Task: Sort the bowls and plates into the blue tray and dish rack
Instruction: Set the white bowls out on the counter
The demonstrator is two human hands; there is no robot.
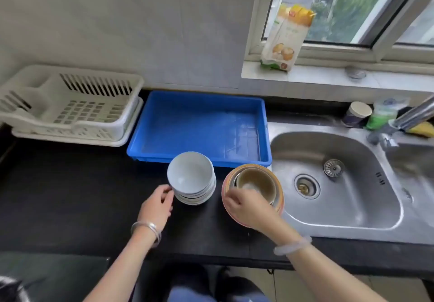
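A stack of pale white bowls (191,177) stands on the black counter in front of the blue tray (199,125), which holds nothing. My left hand (157,204) touches the stack's left side, fingers curled at its rim. To the right sits a stack of orange-rimmed plates (279,191) with a brown bowl (256,180) on top. My right hand (249,207) rests on the near edge of that stack, fingers pinching at the brown bowl's rim. The white dish rack (70,107) at the back left has nothing in it.
A steel sink (333,179) with a tap (413,116) lies to the right of the plates. A cup (357,114), a green bottle (382,114) and a yellow sponge (420,129) stand behind it. A food packet (286,38) leans on the windowsill.
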